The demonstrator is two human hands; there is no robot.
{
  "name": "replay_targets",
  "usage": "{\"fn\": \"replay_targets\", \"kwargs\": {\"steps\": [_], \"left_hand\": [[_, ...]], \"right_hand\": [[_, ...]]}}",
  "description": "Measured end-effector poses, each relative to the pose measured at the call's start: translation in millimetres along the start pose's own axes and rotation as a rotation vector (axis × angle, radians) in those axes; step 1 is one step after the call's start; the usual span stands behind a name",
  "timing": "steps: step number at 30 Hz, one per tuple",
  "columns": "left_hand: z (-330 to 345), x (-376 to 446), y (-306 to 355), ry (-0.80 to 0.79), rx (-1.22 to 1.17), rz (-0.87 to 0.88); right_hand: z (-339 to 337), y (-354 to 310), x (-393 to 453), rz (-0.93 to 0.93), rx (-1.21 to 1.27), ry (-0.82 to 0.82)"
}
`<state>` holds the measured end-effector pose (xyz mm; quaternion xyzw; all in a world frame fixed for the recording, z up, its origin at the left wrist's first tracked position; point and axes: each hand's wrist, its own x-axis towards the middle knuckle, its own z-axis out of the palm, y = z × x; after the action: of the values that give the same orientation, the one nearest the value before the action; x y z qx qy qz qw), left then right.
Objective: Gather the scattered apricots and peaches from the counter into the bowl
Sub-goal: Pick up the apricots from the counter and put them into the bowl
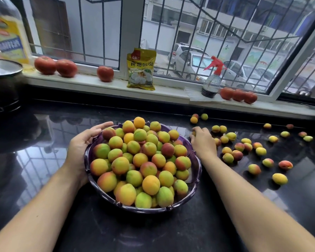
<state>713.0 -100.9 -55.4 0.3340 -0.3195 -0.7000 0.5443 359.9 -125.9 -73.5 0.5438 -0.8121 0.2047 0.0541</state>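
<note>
A purple bowl [195, 171] heaped with yellow, green and red apricots and peaches stands on the black counter [153, 231] in front of me. My left hand [84, 140] lies against the bowl's left rim, fingers extended along it toward the back. My right hand [203, 140] is just right of the bowl, fingers curled round a small fruit [193, 133] that peeks out at the fingertips. Several loose apricots and peaches [244, 151] lie scattered over the counter to the right, as far as the right edge.
On the white window sill stand tomatoes [55, 67], a yellow packet [141, 70] and a spray bottle [212, 82] with a red trigger. A dark pot [4, 84] and a large oil bottle [5, 31] occupy the far left.
</note>
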Motion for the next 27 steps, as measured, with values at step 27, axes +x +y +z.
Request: {"fn": "replay_targets", "kwargs": {"steps": [27], "left_hand": [[5, -9, 2, 0.007, 0.024, 0.020]], "right_hand": [[-154, -52, -163, -0.327, 0.070, -0.284]]}}
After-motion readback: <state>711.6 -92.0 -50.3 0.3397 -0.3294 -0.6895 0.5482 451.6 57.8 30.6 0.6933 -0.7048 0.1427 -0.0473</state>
